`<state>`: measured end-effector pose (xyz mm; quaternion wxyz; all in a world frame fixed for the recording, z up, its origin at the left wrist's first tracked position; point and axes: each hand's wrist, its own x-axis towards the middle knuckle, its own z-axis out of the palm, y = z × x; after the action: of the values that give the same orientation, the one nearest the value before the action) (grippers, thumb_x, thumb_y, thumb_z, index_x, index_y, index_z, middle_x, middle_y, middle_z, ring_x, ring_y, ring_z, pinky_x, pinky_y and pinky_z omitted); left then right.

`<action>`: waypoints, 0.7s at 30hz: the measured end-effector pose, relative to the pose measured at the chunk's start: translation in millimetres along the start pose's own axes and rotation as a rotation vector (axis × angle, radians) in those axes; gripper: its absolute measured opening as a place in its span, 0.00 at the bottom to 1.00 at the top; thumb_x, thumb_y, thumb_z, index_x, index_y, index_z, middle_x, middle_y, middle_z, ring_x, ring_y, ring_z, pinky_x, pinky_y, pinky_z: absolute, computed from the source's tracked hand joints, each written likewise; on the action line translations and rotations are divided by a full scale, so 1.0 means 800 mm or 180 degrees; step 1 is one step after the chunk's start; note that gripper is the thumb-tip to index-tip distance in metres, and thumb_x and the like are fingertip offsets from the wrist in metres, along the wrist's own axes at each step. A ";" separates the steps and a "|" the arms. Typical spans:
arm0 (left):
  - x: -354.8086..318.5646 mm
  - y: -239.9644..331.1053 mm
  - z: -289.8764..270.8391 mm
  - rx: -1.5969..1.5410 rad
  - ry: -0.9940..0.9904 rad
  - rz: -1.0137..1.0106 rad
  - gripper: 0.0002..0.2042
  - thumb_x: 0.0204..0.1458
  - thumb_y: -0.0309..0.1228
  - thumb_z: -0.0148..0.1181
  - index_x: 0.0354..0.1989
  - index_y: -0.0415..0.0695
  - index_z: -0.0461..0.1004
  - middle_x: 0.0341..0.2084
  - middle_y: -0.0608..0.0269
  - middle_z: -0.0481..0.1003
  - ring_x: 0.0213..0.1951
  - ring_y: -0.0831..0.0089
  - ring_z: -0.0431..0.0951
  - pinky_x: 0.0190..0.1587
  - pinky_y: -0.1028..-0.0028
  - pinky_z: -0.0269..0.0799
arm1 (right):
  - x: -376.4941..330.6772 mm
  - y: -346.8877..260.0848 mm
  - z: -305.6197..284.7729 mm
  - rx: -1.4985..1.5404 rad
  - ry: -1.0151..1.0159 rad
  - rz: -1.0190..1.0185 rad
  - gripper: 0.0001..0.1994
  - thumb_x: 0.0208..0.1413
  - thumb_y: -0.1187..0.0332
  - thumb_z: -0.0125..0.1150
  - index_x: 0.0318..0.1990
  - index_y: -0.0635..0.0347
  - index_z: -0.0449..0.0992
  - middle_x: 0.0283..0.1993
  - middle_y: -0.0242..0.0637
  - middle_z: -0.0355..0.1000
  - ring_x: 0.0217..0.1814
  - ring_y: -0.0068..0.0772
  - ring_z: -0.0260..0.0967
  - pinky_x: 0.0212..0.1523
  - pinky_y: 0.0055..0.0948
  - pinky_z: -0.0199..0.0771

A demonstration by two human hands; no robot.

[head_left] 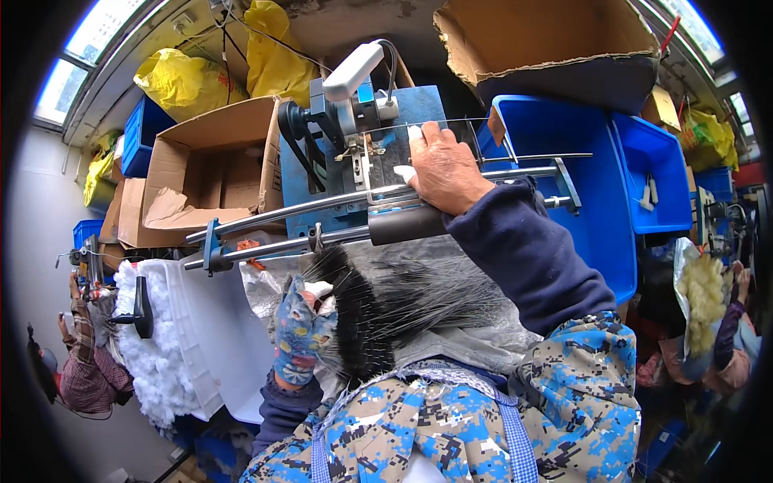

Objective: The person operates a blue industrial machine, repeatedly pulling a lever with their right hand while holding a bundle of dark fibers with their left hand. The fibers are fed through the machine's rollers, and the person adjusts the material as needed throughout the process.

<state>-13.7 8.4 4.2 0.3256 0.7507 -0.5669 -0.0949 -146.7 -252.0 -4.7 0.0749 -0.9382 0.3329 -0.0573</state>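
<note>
Reaching past the rails, you have your right hand at the machine, its white-tipped thumb and finger set apart near a thin rod; whether they pinch that rod or only rest by it, I cannot tell. Your gloved left hand is at the left edge of the black bundle, fingers curled, with the white tips facing it; whether any strands are caught between them is also hidden.

Judging by how things lie, you look to be partway through a batch; the bundle and the wires sit in your lap zone, just right of your left hand and below your right, so there seems plenty left to handle; no separate finished pile can be made out near either grip, so how much is done I cannot say; the machine end, by your right fingertips, seems to be where the present piece is being dealt with.

As for looks, the bundle is dense, dark and fuzzy, running roughly from the lower rail down toward your apron; pale fine lines show across it; the wires fan out rightward from it, thin, grey and mostly straight, crossing one another in a loose spread over the silvery sheet beneath your right forearm.
</note>
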 end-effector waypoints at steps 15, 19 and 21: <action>-0.014 -0.012 -0.025 -0.0764 0.0773 -0.0872 0.09 0.48 0.23 0.57 0.38 0.36 0.73 0.32 0.57 0.75 0.32 0.73 0.75 0.37 0.75 0.70 | -0.049 0.036 -0.086 -0.0431 -0.0251 -0.0102 0.05 0.44 0.74 0.52 0.27 0.57 0.75 0.24 0.39 0.73 0.36 0.38 0.70 0.37 0.37 0.63; 0.006 0.000 -0.030 -0.1986 0.0894 -0.1794 0.09 0.46 0.21 0.59 0.37 0.36 0.73 0.29 0.59 0.76 0.30 0.73 0.76 0.32 0.77 0.72 | -0.128 -0.004 -0.078 0.1074 0.0075 -0.0987 0.06 0.39 0.76 0.60 0.28 0.62 0.72 0.32 0.41 0.71 0.39 0.41 0.67 0.38 0.36 0.66; 0.021 0.028 -0.009 -0.2350 0.0619 -0.1526 0.09 0.45 0.23 0.61 0.35 0.37 0.74 0.27 0.59 0.76 0.27 0.74 0.76 0.31 0.78 0.71 | -0.122 -0.055 -0.044 0.2261 0.0840 -0.1115 0.14 0.42 0.78 0.60 0.40 0.64 0.74 0.35 0.43 0.70 0.37 0.43 0.67 0.42 0.34 0.67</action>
<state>-22.0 -7.6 27.0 0.5922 0.6998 -0.2719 -0.2926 -200.6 -160.4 31.8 0.3396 -0.8812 0.1346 -0.3002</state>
